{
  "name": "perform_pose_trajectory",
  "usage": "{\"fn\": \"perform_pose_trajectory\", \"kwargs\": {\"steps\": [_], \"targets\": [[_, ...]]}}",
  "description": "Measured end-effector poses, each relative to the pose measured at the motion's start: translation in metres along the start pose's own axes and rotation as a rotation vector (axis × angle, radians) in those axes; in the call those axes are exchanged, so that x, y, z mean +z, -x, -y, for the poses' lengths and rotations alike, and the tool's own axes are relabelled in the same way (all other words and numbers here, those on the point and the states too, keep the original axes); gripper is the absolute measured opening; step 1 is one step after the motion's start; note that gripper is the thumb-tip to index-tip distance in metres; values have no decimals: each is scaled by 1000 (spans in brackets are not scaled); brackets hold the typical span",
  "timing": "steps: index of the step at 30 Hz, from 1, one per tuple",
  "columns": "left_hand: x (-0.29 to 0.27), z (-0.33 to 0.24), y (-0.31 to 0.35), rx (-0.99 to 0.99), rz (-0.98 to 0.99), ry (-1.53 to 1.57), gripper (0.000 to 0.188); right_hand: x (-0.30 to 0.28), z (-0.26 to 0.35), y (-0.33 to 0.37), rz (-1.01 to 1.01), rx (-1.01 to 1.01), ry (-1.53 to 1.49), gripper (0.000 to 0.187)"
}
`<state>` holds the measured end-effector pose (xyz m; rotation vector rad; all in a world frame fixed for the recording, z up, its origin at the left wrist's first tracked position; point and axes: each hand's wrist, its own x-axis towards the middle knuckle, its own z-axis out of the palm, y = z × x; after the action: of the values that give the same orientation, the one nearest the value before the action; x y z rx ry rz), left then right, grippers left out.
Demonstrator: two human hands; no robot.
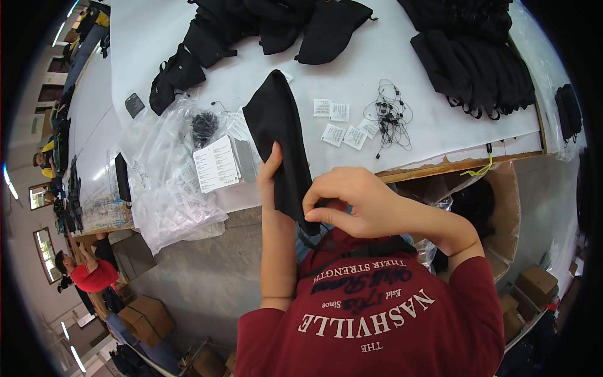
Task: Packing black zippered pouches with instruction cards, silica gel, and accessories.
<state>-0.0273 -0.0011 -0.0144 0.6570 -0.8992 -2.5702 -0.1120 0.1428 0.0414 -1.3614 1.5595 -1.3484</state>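
A long black fabric pouch (279, 129) is held upright in front of me, over the table's near edge. My left hand (269, 173) grips it from the left side, with the thumb lying on the cloth and the other fingers hidden behind. My right hand (352, 198) is closed at the pouch's lower right edge, thumb and forefinger pinching the fabric there. Just left of the pouch sits a stack of white printed cards (217, 166). Several small white packets (344, 129) and a tangle of thin black cords (392, 116) lie to the right.
Black pouches are heaped at the far side (251, 25), and a row of them (474, 72) lies at the far right. A clear plastic bag (166, 201) of small packets hangs over the near table edge. An open carton (505, 207) stands below right; people work at left.
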Motion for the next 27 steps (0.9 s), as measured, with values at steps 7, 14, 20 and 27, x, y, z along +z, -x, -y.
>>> {"fn": "perform_pose_trajectory", "kwargs": {"steps": [7, 14, 20, 27], "targets": [[-4, 5, -2, 19, -9, 33, 27, -1, -2, 2, 41, -7, 65, 7], [15, -5, 4, 41, -48, 11, 25, -6, 1, -7, -118, -89, 166, 8], [-1, -6, -3, 71, 80, 90, 27, 0, 5, -9, -98, -183, 162, 9], [-3, -4, -5, 84, 56, 213, 29, 12, -10, -1, -125, -249, 257, 12]]}}
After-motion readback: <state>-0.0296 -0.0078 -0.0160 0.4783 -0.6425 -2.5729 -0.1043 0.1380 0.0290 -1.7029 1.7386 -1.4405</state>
